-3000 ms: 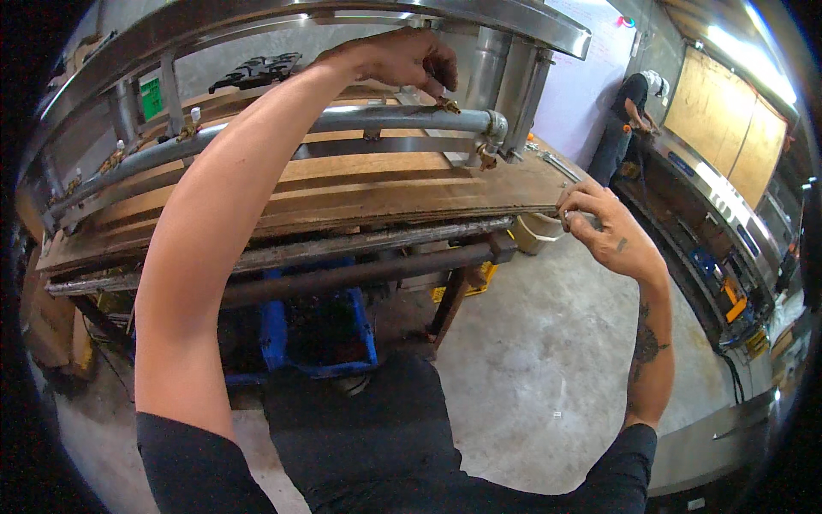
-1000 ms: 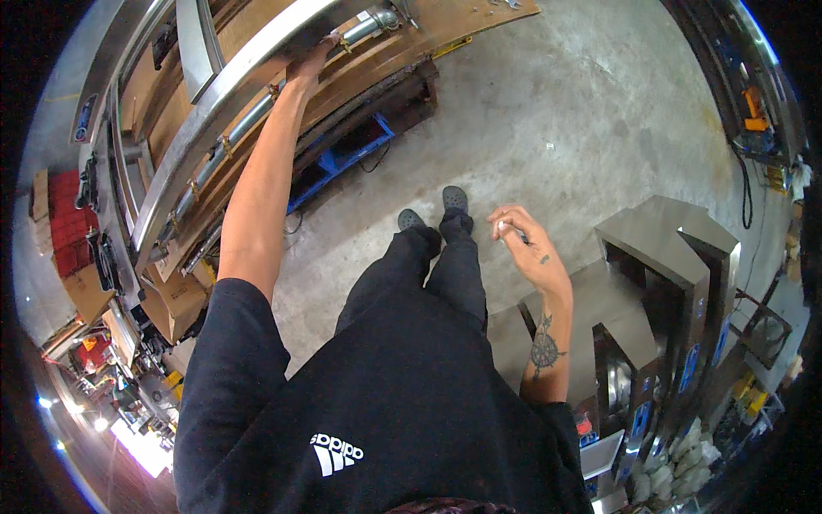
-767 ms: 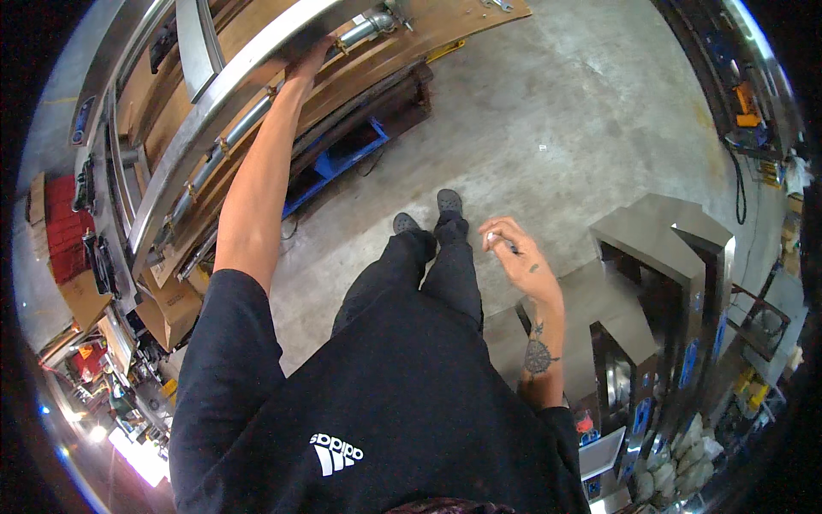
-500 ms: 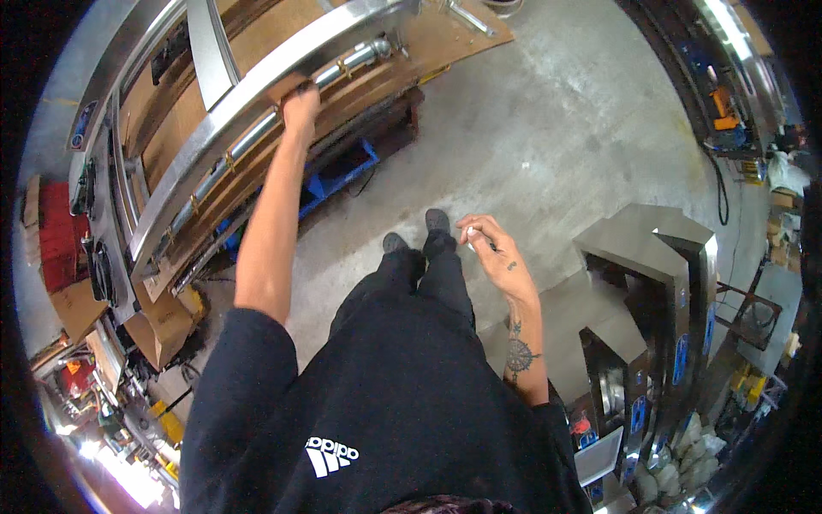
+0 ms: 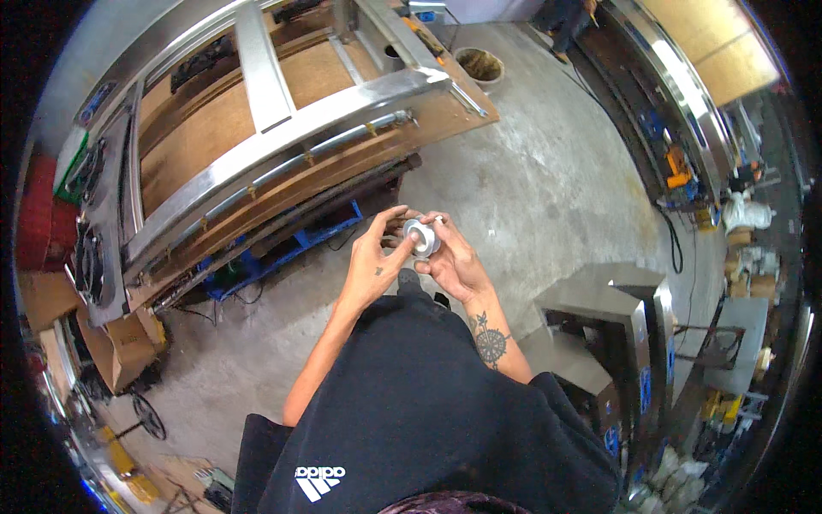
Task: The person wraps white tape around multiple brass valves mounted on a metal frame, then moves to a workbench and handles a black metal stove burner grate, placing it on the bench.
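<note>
Both of my hands meet in front of my body around a small round white spool [image 5: 422, 241], which looks like a roll of thread seal tape. My left hand [image 5: 373, 261] grips its left side, with the thumb at the spool's middle. From the right, my right hand [image 5: 459, 264] curls around it, and a small white bit shows at its fingertips. Beyond the hands lies a long stainless steel frame [image 5: 205, 180], with a metal pipe [image 5: 282, 170] bearing several brass fittings along its near side. Neither hand touches the pipe.
The frame rests on a wooden board [image 5: 467, 125] above a blue metal stand [image 5: 287, 247]. Bent sheet-metal housings [image 5: 591, 291] stand close on my right. A bucket [image 5: 479, 67] sits beyond the frame's end. Another person's legs [image 5: 568, 32] show far off. A cardboard box [image 5: 120, 351] is at left.
My left hand has come back from the pipe on the frame to meet my right hand. Both now hold the white spool. The view has shifted, showing more of the frame's far end.
</note>
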Tool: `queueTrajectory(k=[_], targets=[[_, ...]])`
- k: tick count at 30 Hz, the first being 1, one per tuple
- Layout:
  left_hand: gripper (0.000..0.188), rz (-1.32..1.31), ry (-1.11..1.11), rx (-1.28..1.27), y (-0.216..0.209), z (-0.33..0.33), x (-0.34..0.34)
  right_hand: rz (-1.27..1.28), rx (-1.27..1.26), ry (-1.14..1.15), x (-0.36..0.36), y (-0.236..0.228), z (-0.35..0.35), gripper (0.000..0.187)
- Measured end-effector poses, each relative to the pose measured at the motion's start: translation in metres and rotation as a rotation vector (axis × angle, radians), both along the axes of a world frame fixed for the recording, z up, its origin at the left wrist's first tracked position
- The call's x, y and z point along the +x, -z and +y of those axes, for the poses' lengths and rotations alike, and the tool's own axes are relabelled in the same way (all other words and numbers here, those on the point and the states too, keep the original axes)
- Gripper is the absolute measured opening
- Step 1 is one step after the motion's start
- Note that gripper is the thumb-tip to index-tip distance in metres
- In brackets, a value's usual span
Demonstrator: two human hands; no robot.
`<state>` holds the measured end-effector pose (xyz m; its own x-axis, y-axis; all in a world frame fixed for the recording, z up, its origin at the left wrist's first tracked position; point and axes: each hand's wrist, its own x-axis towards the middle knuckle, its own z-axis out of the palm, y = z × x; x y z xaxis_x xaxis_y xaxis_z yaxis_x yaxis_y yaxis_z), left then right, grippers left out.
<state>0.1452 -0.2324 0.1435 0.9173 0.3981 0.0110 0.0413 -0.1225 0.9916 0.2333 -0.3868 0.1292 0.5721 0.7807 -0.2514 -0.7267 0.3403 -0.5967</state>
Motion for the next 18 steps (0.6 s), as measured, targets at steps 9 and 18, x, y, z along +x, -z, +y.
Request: queueTrajectory(k=[9, 18], targets=[[0.030, 0.022, -0.219, 0.117, 0.013, 0.014, -0.001, -0.527, -0.430, 0.059, -0.016, -0.020, 0.025, 0.030], [0.025, 0.077, -0.199, 0.205, 0.023, 0.013, 0.053, -0.562, -0.681, 0.233, 0.011, 0.003, -0.002, 0.038]])
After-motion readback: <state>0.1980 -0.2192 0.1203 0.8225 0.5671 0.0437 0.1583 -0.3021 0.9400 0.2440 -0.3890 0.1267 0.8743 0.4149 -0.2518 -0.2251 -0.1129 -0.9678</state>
